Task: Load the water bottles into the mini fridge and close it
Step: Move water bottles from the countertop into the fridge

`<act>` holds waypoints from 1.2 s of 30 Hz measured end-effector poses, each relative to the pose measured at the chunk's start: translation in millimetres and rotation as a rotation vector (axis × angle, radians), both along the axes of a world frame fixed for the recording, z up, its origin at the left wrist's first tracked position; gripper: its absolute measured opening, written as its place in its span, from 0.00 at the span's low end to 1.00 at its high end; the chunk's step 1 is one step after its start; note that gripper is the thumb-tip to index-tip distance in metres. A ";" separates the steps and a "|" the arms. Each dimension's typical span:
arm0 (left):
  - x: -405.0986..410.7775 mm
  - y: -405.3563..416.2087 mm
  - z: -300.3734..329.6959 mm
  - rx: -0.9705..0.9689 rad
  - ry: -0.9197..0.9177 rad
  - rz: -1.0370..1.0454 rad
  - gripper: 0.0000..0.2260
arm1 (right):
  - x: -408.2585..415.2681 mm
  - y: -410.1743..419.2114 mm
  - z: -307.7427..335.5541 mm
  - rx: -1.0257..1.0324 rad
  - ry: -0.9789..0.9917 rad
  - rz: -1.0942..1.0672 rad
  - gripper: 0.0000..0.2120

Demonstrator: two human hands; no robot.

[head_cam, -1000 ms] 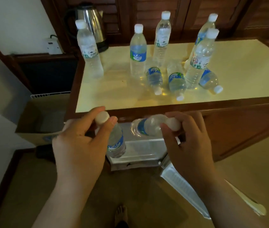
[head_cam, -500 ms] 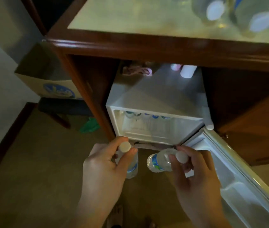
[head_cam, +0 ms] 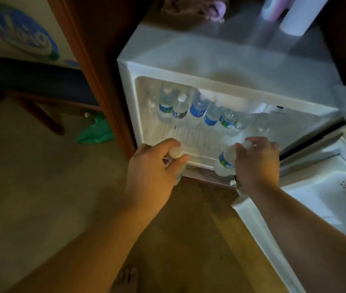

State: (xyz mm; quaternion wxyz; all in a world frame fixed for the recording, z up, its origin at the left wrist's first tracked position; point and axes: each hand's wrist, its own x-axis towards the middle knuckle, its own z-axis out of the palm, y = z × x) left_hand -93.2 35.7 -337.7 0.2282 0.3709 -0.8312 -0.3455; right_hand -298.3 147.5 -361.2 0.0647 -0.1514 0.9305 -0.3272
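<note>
The white mini fridge (head_cam: 210, 60) stands under a wooden cabinet, its door (head_cam: 320, 199) swung open to the right. Several water bottles (head_cam: 197, 108) with blue labels stand along the back of its inside. My left hand (head_cam: 153, 168) grips a bottle by its white cap (head_cam: 175, 152) at the fridge's lower front edge; the hand hides most of that bottle. My right hand (head_cam: 256, 163) holds a second bottle (head_cam: 226, 161) by its cap end, tilted, with its base at the bottom lip of the opening.
A cardboard box (head_cam: 17, 32) with a blue logo rests on a dark stool (head_cam: 36, 79) at the left. A green bag (head_cam: 96, 132) lies on the carpet. A white roll (head_cam: 294, 17) and cloth (head_cam: 195, 7) sit on top of the fridge. My bare foot (head_cam: 125, 278) shows below.
The view dropped from the tabletop with its bottles down to the fridge and moved in close. Both hands carried their bottles forward to the fridge opening.
</note>
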 end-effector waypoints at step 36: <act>-107.9 -53.6 -89.6 0.060 -0.034 -0.241 0.11 | -146.6 -72.4 -99.8 0.101 0.001 -0.215 0.22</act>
